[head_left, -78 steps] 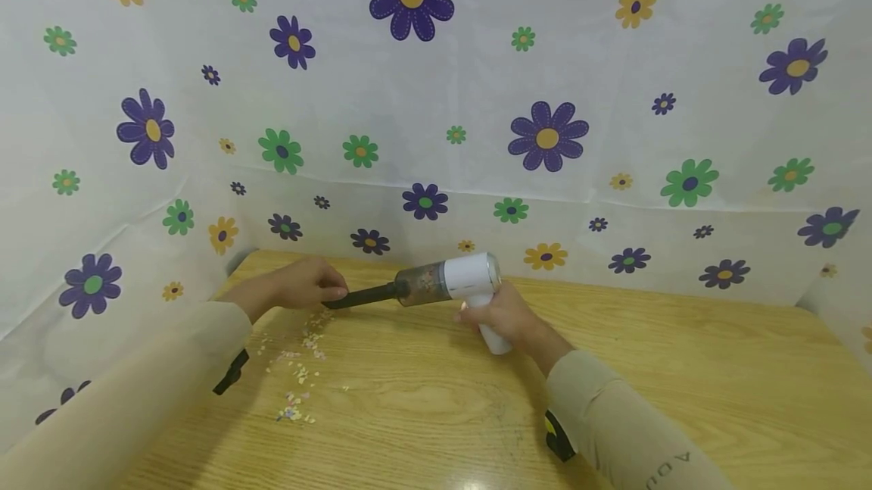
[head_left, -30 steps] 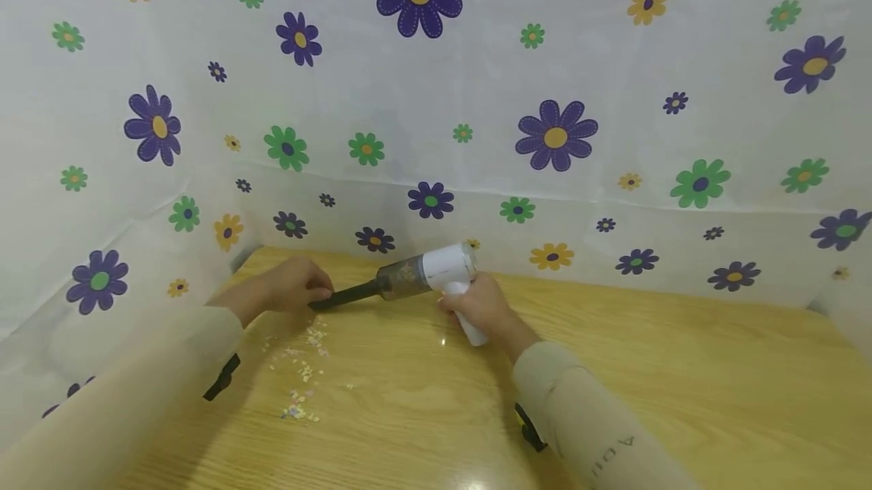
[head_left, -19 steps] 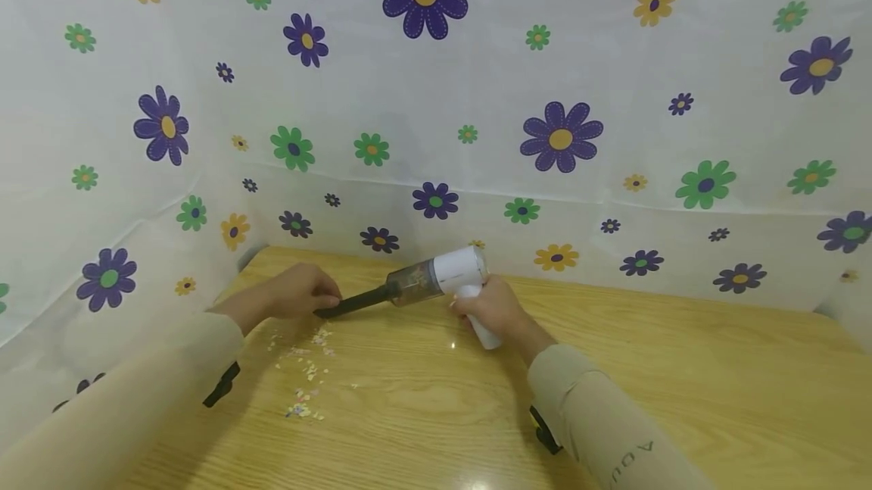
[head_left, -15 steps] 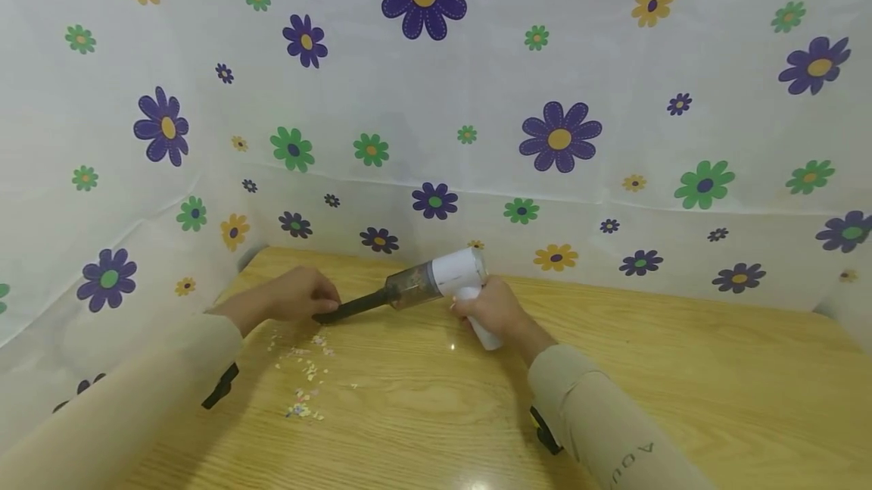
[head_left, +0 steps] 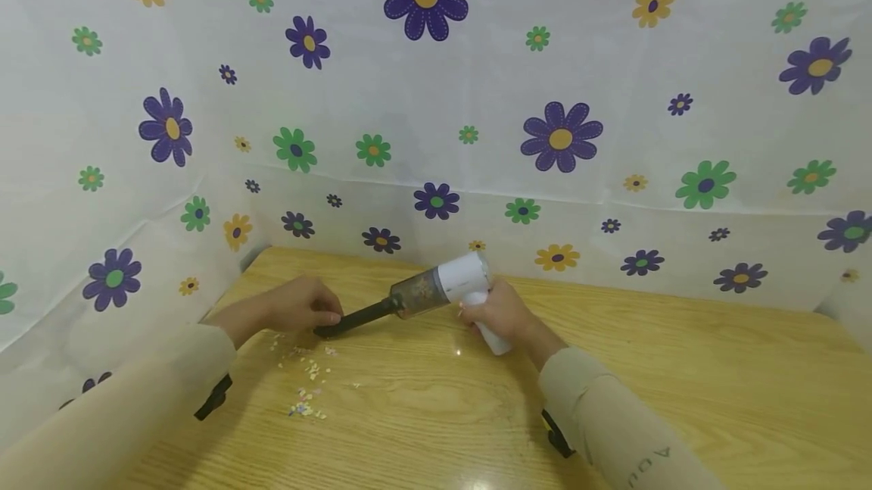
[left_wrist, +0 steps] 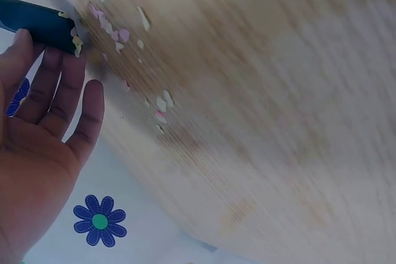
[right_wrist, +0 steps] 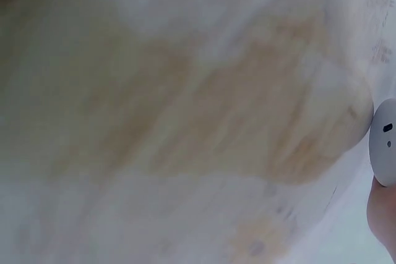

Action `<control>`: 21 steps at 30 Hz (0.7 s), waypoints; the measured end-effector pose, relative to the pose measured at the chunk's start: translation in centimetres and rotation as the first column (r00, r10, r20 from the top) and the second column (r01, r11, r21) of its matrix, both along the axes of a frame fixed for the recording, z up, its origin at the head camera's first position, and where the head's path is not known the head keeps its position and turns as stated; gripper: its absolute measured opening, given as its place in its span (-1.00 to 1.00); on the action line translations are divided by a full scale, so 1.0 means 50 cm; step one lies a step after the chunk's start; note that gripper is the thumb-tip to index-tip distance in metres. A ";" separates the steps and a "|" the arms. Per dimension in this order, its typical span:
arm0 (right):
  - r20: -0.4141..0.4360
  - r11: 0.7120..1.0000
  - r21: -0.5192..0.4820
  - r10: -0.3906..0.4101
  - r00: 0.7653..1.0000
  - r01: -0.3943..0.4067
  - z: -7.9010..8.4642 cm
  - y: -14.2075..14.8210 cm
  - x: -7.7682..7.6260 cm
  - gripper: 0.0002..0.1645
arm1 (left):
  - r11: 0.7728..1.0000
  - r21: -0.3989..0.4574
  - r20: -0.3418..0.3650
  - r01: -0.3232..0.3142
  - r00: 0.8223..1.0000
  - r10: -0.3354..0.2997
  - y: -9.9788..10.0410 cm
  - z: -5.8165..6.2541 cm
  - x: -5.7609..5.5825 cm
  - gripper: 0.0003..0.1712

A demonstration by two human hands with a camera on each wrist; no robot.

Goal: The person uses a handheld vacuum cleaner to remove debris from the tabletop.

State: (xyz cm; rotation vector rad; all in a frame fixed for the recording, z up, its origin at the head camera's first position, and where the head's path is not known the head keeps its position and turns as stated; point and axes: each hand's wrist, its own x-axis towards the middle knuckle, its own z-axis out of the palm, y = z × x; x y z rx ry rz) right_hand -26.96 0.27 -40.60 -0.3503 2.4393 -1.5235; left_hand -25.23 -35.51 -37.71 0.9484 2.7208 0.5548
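My right hand grips the handle of a white handheld vacuum cleaner, which lies slanted just above the table. Its clear dust cup has bits inside, and a long black crevice nozzle points left. Near the nozzle's tip, my left hand pinches it between thumb and fingers. Small pale paper scraps lie scattered on the table from the tip toward me. In the left wrist view, a few scraps cling to the mouth of the nozzle. The right wrist view catches only the handle's white end.
A wood-grain table spreads under both arms. White cloth with printed flowers hangs behind it and along both sides. Black wrist straps show below the sleeves.
The nozzle tip has come toward me along the scraps, both hands moving with it. Fewer scraps lie at the far end of the trail than before.
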 end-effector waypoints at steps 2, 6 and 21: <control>0.009 1.000 -0.001 0.001 1.000 -0.001 -0.001 0.005 0.000 -0.59 | 1.000 0.004 -0.005 0.004 1.000 -0.004 0.003 0.002 0.004 -0.82; 0.009 1.000 0.000 0.007 1.000 -0.007 -0.002 0.016 0.003 -0.59 | 1.000 0.017 0.005 0.014 1.000 -0.014 0.011 0.005 0.010 -0.83; -0.026 0.995 -0.030 0.093 0.995 -0.094 0.000 0.068 0.022 -0.60 | 0.998 0.031 0.106 0.059 0.992 -0.062 0.057 0.016 0.038 -0.84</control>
